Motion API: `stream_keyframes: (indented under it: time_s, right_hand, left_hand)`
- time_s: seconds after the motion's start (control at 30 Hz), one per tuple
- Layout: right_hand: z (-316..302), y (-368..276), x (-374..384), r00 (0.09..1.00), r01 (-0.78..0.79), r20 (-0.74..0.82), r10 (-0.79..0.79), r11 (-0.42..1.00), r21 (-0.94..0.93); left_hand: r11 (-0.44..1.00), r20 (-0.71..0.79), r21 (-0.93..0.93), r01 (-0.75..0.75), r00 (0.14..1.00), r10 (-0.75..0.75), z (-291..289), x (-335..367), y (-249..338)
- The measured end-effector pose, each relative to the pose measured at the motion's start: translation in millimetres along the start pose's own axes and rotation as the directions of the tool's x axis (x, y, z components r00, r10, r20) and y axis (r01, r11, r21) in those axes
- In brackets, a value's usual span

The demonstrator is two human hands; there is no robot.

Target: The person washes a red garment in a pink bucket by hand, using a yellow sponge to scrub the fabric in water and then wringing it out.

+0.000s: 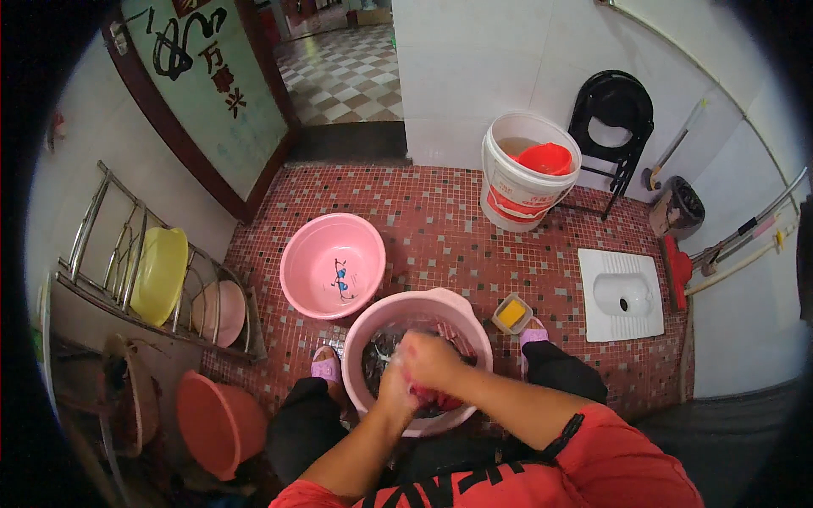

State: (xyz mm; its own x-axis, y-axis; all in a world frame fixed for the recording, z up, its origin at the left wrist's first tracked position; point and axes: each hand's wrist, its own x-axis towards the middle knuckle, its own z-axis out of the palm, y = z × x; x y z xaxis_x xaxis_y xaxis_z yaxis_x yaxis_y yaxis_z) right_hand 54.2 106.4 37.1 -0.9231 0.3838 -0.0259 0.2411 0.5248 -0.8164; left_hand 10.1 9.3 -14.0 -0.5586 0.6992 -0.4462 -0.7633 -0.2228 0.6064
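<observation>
Head view: person's left hand (396, 387) and right hand (429, 359) meet over a pink washtub (423, 306) set on the red mosaic-tiled floor (440, 199).
Red cloth, location: a bunched piece (432, 401) shows just below the joined hands, inside the tub rim; dark wet fabric (375, 354) lies around it.
Fingers, left: curled in and apparently gripping the red cloth; fingertips hidden by the right hand.
Fingers, right: closed over the left hand and, as far as can be judged, on the same cloth; exact contact not visible.
Cloth, stiffness: judged soft and limp, with no shape of its own; not fragile under firm pressure.
Cloth, weight: judged heavier than when dry, as it appears soaked.
Cloth, slip: judged slippery; whitish patches near the hands may be lather, and a yellow soap bar (511, 314) sits in a small container beside the tub.
Cloth, hold points: best taken as a gathered fold in both fists; a single edge would likely slide.
Cloth, direction: visible part hangs from the hands toward the tub's near side.
Cloth, long axis: cannot be established; bunched and largely covered.
</observation>
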Motion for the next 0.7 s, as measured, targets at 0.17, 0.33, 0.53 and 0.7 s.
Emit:
stream_keyframes:
  time_s: [0.17,0.33,0.53,0.7]
  right_hand:
    - [6.8,-8.2,-6.3,0.995,-0.055,0.076,0.06,0.996,-0.072]
    - [24.5,-3.3,-28.5,0.977,0.212,-0.008,-0.212,0.97,0.122]
    - [-0.7,5.9,-0.8,0.991,-0.002,-0.136,0.006,1.0,0.029]
    - [19.5,-30.7,-28.2,0.907,0.421,-0.028,-0.42,0.906,0.039]
  left_hand:
    - [0.973,-0.043,-0.209,0.102,0.993,-0.114,16.2,-13.6,17.7]
    - [0.901,0.009,0.423,-0.096,0.995,0.102,-17.1,-5.9,-3.1]
    - [0.952,-0.119,-0.167,0.256,0.953,-0.277,47.2,-26.3,28.5]
    - [0.972,0.249,-0.106,0.209,0.952,-0.178,-54.3,11.3,9.8]
